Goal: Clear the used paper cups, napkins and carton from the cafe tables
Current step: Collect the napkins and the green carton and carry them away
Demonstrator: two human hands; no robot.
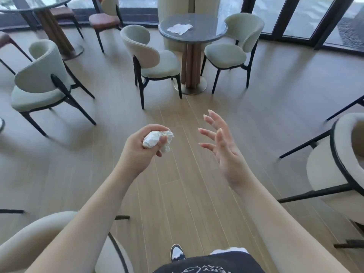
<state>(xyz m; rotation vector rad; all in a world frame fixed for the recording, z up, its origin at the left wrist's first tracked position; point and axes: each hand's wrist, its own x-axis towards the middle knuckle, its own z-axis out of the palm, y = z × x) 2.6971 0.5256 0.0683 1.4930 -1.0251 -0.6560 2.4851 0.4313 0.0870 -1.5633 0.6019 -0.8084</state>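
Observation:
My left hand [141, 146] grips a crumpled white napkin [152, 139], held out over the wooden floor at the middle of the view. My right hand [220, 148] hovers beside it with its fingers spread and holds nothing. Ahead stands a small round dark table [208, 34], and a flat white napkin [179, 28] lies on its top. Both hands are well short of that table.
Two pale upholstered chairs [153, 62] [234, 48] flank the round table. Another chair [41, 81] stands at the left, one [338, 164] at the right edge, one [59, 243] at bottom left. A glass-topped table [37, 4] is at top left. Windows line the back.

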